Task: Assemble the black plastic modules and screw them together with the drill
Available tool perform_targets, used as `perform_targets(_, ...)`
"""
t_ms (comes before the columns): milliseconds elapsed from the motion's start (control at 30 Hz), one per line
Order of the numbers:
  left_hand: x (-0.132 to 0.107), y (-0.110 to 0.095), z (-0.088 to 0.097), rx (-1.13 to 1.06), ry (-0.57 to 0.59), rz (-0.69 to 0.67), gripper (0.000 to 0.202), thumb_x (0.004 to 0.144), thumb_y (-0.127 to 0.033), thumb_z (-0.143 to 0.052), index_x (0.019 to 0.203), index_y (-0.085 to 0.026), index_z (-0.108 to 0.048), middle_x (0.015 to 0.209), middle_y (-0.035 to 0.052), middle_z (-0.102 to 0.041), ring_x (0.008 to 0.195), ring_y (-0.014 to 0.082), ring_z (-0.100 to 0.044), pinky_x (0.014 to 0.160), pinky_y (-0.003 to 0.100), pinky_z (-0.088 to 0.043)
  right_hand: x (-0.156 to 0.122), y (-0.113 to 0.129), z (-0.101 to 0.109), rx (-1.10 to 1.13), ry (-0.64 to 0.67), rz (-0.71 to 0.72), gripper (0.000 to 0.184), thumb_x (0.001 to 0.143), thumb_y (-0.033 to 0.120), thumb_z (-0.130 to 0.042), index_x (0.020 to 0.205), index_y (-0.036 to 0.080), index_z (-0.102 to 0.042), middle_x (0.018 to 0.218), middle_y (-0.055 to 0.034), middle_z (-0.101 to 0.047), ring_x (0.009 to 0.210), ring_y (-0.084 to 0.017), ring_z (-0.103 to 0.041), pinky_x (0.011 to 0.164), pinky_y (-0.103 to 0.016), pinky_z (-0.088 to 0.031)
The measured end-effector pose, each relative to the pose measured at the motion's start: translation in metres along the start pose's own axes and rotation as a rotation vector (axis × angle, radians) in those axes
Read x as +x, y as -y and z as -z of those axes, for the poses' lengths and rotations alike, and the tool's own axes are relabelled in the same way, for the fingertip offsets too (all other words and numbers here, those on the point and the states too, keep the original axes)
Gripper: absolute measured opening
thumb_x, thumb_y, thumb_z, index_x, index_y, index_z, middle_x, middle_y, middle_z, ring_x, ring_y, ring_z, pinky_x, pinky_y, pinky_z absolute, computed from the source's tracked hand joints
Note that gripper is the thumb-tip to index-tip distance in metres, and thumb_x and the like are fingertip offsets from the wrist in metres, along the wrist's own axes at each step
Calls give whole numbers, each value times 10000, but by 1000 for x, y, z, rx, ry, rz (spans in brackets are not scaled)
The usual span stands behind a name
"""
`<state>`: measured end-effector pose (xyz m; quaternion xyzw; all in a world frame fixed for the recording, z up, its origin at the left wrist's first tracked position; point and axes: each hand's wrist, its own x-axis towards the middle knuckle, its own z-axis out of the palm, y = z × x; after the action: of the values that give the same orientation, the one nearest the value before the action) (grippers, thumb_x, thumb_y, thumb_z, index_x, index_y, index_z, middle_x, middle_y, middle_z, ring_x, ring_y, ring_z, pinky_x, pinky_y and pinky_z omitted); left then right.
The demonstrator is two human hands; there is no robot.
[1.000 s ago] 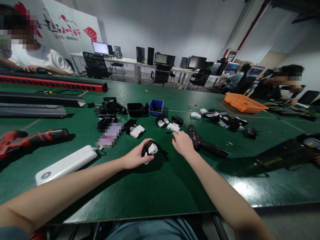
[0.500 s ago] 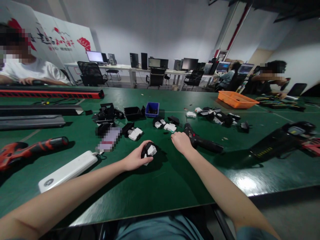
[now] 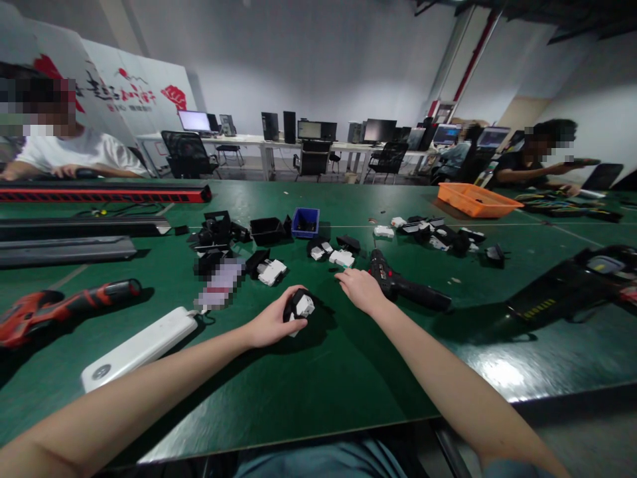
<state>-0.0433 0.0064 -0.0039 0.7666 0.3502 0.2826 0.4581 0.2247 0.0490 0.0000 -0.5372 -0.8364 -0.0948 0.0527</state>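
My left hand (image 3: 271, 320) is wrapped around a small black-and-white plastic part (image 3: 304, 305), held just above the green table. To its right, my right hand (image 3: 362, 289) reaches forward with its fingers stretched out, and nothing plainly shows in them. Beside that hand lies a black cordless drill (image 3: 415, 292), its bit pointing away from me. Just beyond the fingertips is a white plastic part (image 3: 342, 258). Another black-and-white part (image 3: 319, 249) lies slightly farther left. A white piece (image 3: 271, 272) rests against a black housing beyond my left hand.
A blue bin (image 3: 305, 223) and a black bin (image 3: 267, 230) stand ahead. An orange tray (image 3: 475, 200) is at the far right. A white power bank (image 3: 142, 347) and a red-black power tool (image 3: 70, 305) lie left; a black blower-like tool (image 3: 552, 285) lies right. Co-workers sit across the table.
My right hand's fingers have straightened and shifted slightly down, away from the white part. My left hand keeps the black-and-white part. The view has shifted slightly.
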Motion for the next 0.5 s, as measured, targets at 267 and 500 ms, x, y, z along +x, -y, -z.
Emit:
perform_targets(267, 1, 0, -1, 26, 8, -14, 653, 814, -343, -653, 1366, -187, -342, 1322, 111, -514, 1238, 275, -485, 1082, 406, -360, 1, 5, -4, 27, -12, 46, 302, 959, 160, -453, 1212, 177, -618, 1137, -95, -636, 1076, -200, -572, 909, -298, -415)
perform_targets(500, 0, -1, -1, 38, 13, -15, 662, 816, -329, -650, 1376, -186, -328, 1331, 114, -509, 1244, 278, -479, 1095, 421, -345, 2, 3, -3, 34, -4, 26, 247, 959, 177, -461, 1093, 172, -668, 1070, -98, -658, 1029, -204, -593, 875, -297, -426)
